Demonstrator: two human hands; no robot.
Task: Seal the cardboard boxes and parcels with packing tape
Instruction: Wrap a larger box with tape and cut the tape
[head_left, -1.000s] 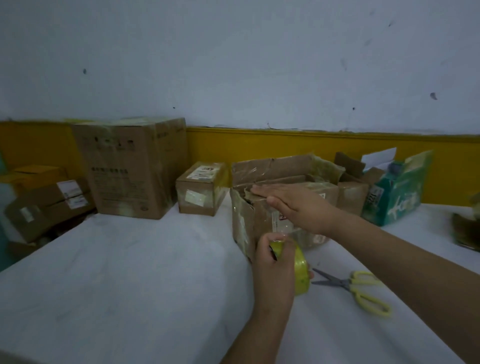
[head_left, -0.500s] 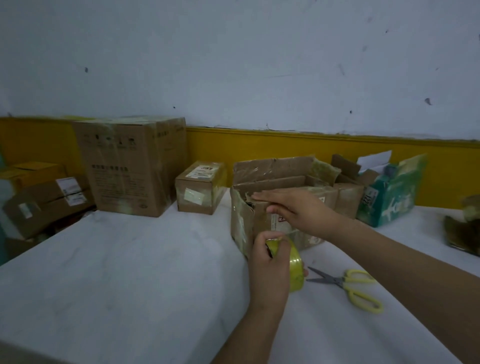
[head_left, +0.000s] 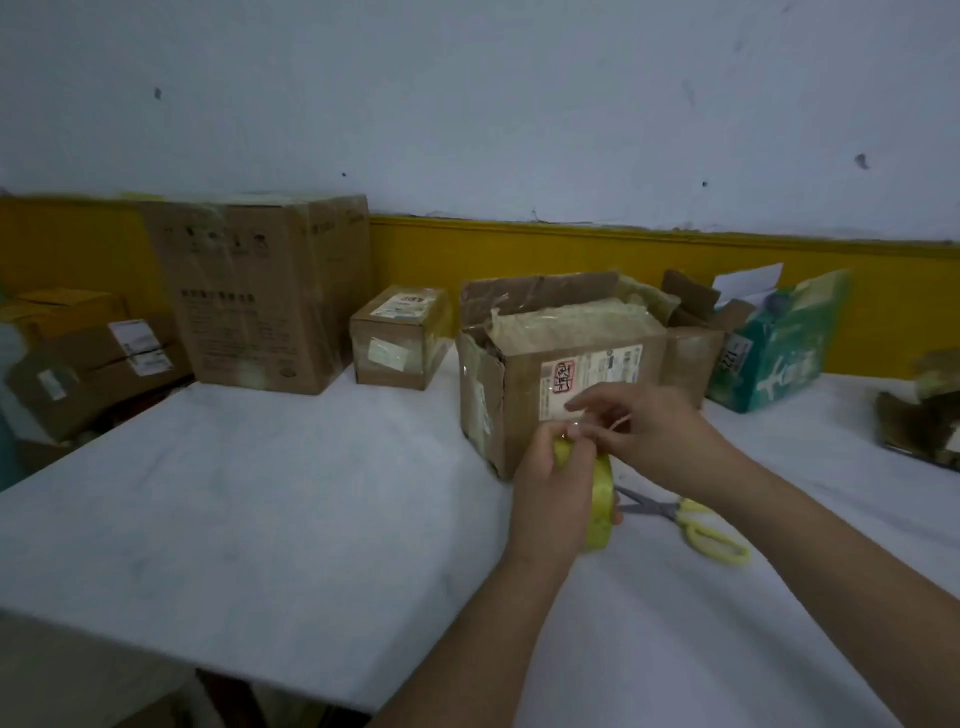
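Observation:
A worn cardboard box (head_left: 519, 374) with loose top flaps and a white label stands mid-table. Just in front of it my left hand (head_left: 550, 499) grips a yellowish tape roll (head_left: 601, 512) held on edge. My right hand (head_left: 654, 441) is at the top of the roll, its fingertips pinching at the tape's end; the end itself is too small to make out. Both hands are off the box.
Yellow-handled scissors (head_left: 701, 527) lie on the white table (head_left: 260, 519) under my right forearm. A small taped box (head_left: 397, 338) and a large carton (head_left: 260, 291) stand at the back left, a green package (head_left: 774, 353) and an open brown box (head_left: 693, 353) at the back right.
My right hand left the box's top flap and came down to the tape roll. The left hand stayed on the roll in front of the box.

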